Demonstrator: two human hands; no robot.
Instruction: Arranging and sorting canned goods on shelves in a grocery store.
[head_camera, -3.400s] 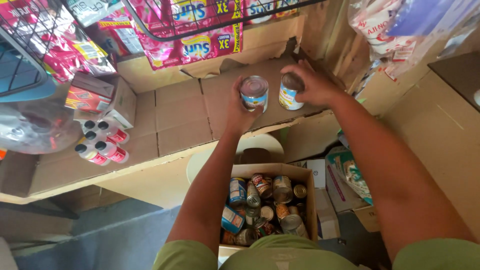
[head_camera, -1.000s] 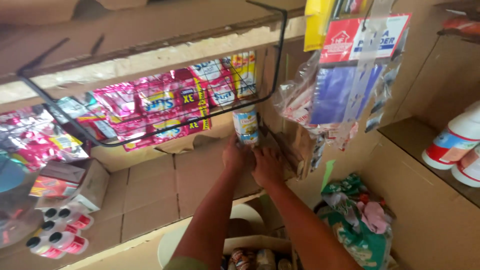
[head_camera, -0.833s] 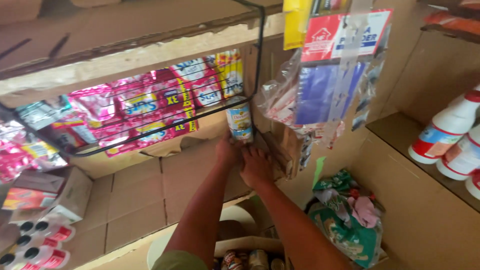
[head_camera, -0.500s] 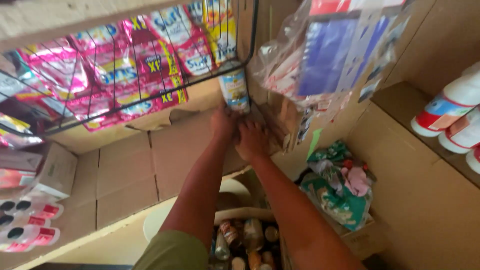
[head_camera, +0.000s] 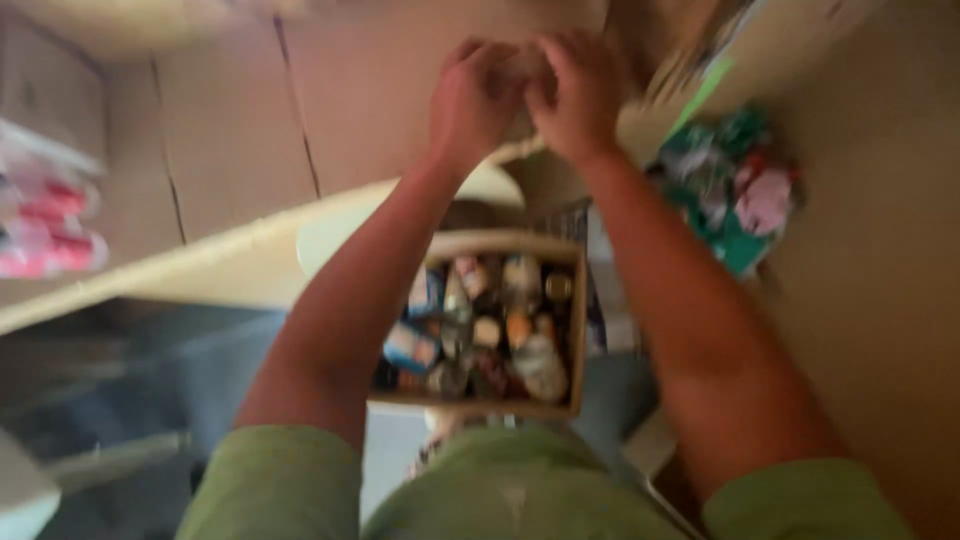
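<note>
1. The picture is blurred by motion. A person in a green shirt stands over a shelf lined with flattened cardboard, both bare arms stretched forward.
2. The left hand (head_camera: 478, 100) and right hand (head_camera: 578, 92) meet at the top of the view, fingertips touching or nearly so, over the cardboard shelf (head_camera: 240, 160).
3. Both hands are curled as if cupped around something small between them. The blur and the fingers hide whatever is there, so I cannot tell whether either hand grasps anything or is simply clenched.
4. Below the arms sits an open box (head_camera: 486, 325) crowded with cans, standing upright with lids up. It lies between the two forearms, well below the hands.
5. The cans look rigid and smooth-sided, probably fairly heavy for their size and a little slippery. A hold around the middle of the side wall, fingers wrapped round, seems the surest; the lid rim gives less purchase.
6. To the right, a green and red bundle of packets (head_camera: 735, 185) rests against a tan wall, near the right forearm but apart from it.
7. At the far left edge, pink and red items (head_camera: 50, 225) lie on the shelf, well apart from the hands.
</note>
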